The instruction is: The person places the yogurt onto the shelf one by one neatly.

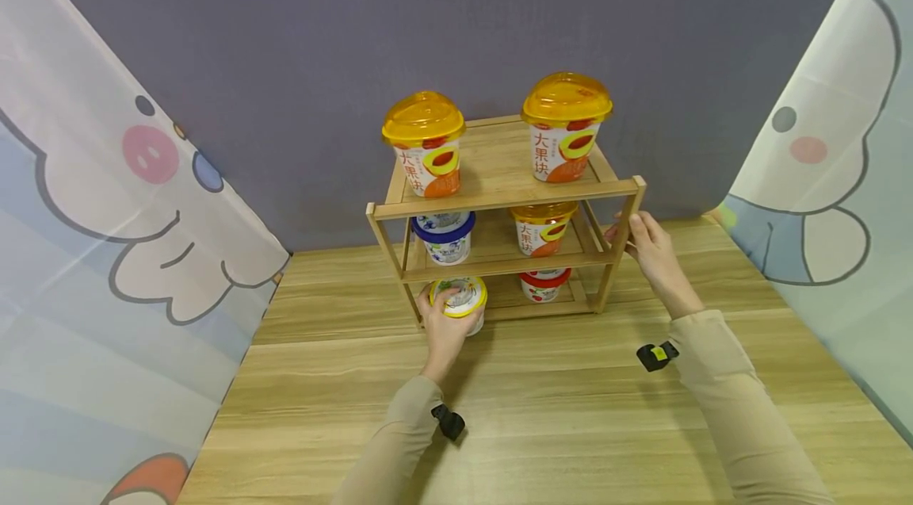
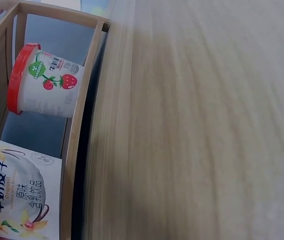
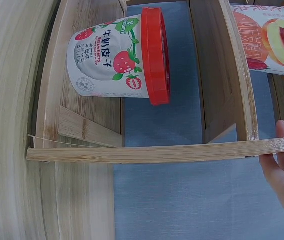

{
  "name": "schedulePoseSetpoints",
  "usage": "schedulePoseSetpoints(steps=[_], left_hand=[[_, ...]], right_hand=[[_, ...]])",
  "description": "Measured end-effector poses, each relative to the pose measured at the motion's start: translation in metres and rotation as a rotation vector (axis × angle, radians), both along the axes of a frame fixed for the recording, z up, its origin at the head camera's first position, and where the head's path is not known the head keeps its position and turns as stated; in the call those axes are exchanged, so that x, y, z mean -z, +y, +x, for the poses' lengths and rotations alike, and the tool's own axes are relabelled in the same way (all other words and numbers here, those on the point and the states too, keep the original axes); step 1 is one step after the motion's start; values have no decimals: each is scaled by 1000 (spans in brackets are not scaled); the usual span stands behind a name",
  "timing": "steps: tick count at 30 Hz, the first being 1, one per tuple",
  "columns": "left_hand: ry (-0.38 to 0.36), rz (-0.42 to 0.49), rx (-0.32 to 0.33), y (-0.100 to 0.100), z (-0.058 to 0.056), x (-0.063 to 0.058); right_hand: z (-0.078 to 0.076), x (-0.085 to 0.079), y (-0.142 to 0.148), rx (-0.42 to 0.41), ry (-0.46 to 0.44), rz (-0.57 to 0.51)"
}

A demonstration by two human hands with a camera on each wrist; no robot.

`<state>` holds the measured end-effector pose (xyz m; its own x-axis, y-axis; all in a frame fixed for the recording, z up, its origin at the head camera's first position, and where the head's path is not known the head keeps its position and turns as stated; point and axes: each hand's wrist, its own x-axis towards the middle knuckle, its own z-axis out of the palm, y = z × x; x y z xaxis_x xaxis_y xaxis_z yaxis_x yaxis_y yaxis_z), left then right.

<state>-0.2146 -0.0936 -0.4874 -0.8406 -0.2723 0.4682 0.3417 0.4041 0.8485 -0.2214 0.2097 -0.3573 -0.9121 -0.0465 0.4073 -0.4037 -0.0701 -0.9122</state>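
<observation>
On the left of the bottom shelf of a three-tier wooden rack (image 1: pixel 492 211), my left hand (image 1: pixel 444 330) holds a white tub with a yellow lid (image 1: pixel 467 296), fingers and thumb around its rim. Its printed side fills the lower left corner of the left wrist view. My right hand (image 1: pixel 655 255) grips the rack's right front post (image 3: pixel 182 153), fingertips around the wood. Right of the yellow-lidded tub, a strawberry tub with a red lid (image 3: pixel 106 62) stands on that same shelf.
Two fruit cups with domed orange lids, one left (image 1: pixel 428 140) and one right (image 1: pixel 567 128), stand on the top shelf. The middle shelf bears blue-lidded tubs (image 1: pixel 447 243) and another fruit cup (image 1: pixel 540 235). Cartoon-print curtains (image 1: pixel 107 172) flank the wooden table (image 1: pixel 556 410).
</observation>
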Motion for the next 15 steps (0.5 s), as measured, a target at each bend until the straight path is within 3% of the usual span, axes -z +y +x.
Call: schedulePoseSetpoints(steps=[8,15], left_hand=[[-8,-11,-24,2,-7,2],[-36,-15,-34,3,-11,1]], right_hand=[[2,-2,0,-1,-11,15],[-7,9,7,2,-8,35]])
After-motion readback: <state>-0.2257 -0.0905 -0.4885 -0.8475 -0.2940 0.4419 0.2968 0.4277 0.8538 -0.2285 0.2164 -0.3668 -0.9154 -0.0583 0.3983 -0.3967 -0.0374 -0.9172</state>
